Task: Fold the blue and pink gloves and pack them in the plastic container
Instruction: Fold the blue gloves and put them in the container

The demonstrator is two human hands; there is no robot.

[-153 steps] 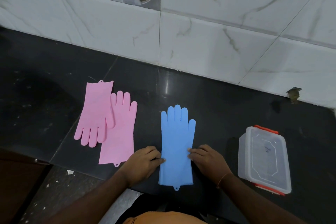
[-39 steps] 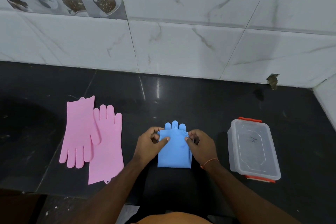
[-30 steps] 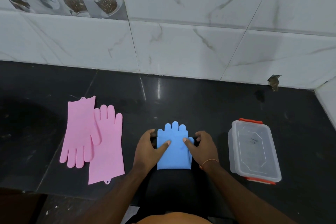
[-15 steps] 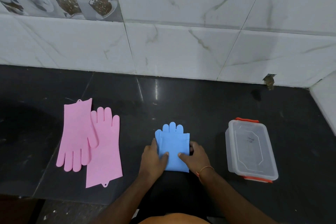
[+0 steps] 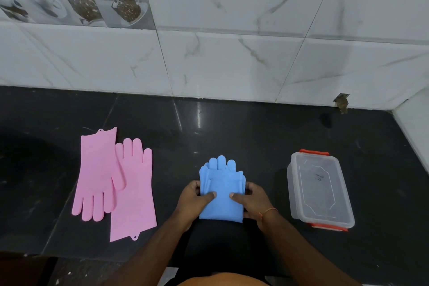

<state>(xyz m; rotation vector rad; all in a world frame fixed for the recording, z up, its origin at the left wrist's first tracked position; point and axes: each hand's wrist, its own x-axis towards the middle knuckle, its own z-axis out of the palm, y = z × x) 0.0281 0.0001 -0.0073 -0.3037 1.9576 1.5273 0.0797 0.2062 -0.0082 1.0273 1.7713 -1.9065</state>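
So everything's sitting on the bench (image 5: 255, 127), which runs up against a tiled wall (image 5: 232, 65) at the back. Far left there are two flat gloves (image 5: 116, 181), side by side and overlapping a bit, one pointing toward the wall and the other toward the near edge. In the middle, near the front edge, is the folded glove stack (image 5: 221, 195) with the left hand (image 5: 193, 199) and right hand (image 5: 254, 199) on either side. The lidded container (image 5: 319, 188) sits off to the right, apart from the stack.
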